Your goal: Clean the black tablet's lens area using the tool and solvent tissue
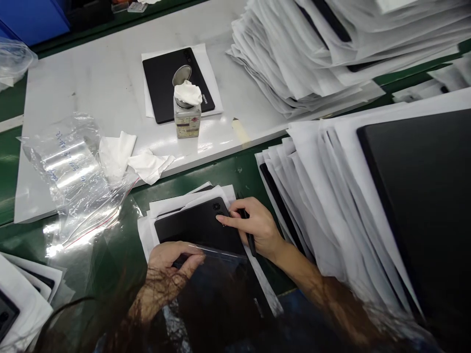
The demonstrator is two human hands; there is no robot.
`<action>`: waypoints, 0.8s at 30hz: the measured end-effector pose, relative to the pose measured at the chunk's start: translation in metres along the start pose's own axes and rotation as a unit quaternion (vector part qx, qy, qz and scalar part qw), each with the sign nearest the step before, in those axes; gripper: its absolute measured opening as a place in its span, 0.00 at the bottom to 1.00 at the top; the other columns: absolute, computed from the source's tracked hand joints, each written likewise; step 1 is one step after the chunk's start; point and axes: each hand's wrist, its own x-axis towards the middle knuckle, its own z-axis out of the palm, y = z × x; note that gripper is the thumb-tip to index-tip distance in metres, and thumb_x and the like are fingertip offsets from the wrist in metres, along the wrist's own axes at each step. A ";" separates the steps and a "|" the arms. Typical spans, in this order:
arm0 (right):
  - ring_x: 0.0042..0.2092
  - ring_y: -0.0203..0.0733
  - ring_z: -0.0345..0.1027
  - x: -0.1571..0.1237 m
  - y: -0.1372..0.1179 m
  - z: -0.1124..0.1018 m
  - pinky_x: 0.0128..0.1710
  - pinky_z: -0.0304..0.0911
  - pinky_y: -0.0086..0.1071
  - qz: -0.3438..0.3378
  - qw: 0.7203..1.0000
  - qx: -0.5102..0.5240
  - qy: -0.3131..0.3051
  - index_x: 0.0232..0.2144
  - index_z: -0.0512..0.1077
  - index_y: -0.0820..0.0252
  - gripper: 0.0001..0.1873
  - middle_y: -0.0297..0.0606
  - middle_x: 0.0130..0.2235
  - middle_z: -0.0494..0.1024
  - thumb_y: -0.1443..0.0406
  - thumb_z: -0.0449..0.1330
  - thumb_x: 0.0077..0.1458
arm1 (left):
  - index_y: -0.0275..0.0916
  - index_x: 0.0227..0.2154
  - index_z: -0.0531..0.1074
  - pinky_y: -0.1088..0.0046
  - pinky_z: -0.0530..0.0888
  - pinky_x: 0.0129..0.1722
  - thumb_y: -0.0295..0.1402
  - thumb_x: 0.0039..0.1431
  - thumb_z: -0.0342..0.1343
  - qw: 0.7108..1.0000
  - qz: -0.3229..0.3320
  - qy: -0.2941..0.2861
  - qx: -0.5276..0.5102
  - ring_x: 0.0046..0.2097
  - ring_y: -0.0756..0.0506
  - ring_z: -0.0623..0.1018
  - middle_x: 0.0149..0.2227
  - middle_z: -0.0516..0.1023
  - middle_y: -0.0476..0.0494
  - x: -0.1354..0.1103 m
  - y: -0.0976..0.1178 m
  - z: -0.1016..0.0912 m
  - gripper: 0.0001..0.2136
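A long green tabletop [224,171] runs across the scene, with a wide white board [91,98] lying on its far side. Two tall stacks of black tablets interleaved with white paper [324,206] rise on the right, the nearer one just beside the person's right arm. On the board, a second black tablet [165,83] rests on a white sheet, and a small glass bottle [187,122] with a metal lid tipped open stands on it, a white wipe [187,93] draped over the bottle's mouth. Crumpled white cloths [136,157] lie beside a clear zip bag [73,181] with handwriting on it.

In front of the person, a black tablet [198,228] sits on loose white paper, a clear film [221,252] covering its near end. The left hand [171,269] is curled, pinching the film's near part. The right hand [253,225] spreads its fingers across the tablet, a black pen [248,230] held against the palm.
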 end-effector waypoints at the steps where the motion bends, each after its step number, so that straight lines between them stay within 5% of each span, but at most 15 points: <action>1: 0.36 0.48 0.76 0.000 0.001 0.001 0.42 0.73 0.44 -0.043 0.998 -0.035 -0.013 0.42 0.97 0.37 0.09 0.33 0.33 0.84 0.60 0.77 0.75 | 0.52 0.22 0.76 0.75 0.76 0.28 0.42 0.47 0.58 1.000 0.000 0.004 0.001 0.24 0.48 0.80 0.21 0.81 0.58 0.000 0.001 0.000 0.05; 4: 0.38 0.47 0.77 -0.001 0.003 -0.001 0.42 0.69 0.43 -0.140 0.981 -0.133 -0.021 0.45 0.98 0.35 0.21 0.36 0.36 0.87 0.65 0.66 0.82 | 0.50 0.23 0.77 0.76 0.76 0.27 0.39 0.48 0.58 0.999 0.003 -0.003 -0.034 0.23 0.49 0.80 0.22 0.81 0.57 0.002 0.003 -0.001 0.04; 12: 0.50 0.57 0.86 0.026 -0.010 0.011 0.51 0.84 0.52 -0.130 0.980 -0.133 0.066 0.54 0.96 0.41 0.18 0.44 0.49 0.94 0.65 0.65 0.81 | 0.45 0.25 0.77 0.79 0.77 0.28 0.31 0.48 0.60 0.982 0.086 -0.078 -0.145 0.26 0.48 0.81 0.24 0.82 0.52 0.011 0.006 -0.002 0.02; 15: 0.54 0.58 0.86 0.052 -0.032 0.034 0.56 0.83 0.51 -0.163 0.973 -0.163 -0.023 0.56 0.94 0.47 0.17 0.47 0.55 0.93 0.68 0.67 0.78 | 0.47 0.27 0.77 0.77 0.77 0.32 0.30 0.49 0.60 0.974 0.120 -0.101 -0.165 0.30 0.48 0.82 0.27 0.82 0.51 0.010 0.011 -0.005 0.04; 18: 0.50 0.56 0.84 0.072 -0.049 0.050 0.51 0.78 0.46 -0.165 0.954 -0.216 -0.126 0.45 0.91 0.50 0.10 0.45 0.50 0.91 0.72 0.73 0.72 | 0.49 0.25 0.76 0.76 0.78 0.29 0.32 0.50 0.58 0.975 0.119 -0.081 -0.171 0.28 0.47 0.81 0.27 0.82 0.51 0.001 0.013 -0.010 0.04; 21: 0.42 0.53 0.80 0.079 -0.054 0.054 0.44 0.73 0.44 -0.170 0.949 -0.231 -0.126 0.35 0.85 0.50 0.14 0.41 0.42 0.89 0.75 0.74 0.69 | 0.50 0.24 0.75 0.75 0.79 0.25 0.33 0.51 0.57 0.982 0.100 -0.045 -0.157 0.25 0.47 0.81 0.25 0.81 0.51 -0.010 0.008 -0.017 0.04; 24: 0.41 0.54 0.80 0.079 -0.054 0.051 0.42 0.73 0.45 -0.190 0.946 -0.238 -0.111 0.33 0.82 0.49 0.16 0.40 0.40 0.89 0.76 0.72 0.69 | 0.52 0.24 0.74 0.68 0.79 0.35 0.35 0.50 0.57 0.987 0.089 0.015 -0.131 0.34 0.43 0.81 0.29 0.82 0.50 -0.010 0.001 -0.025 0.04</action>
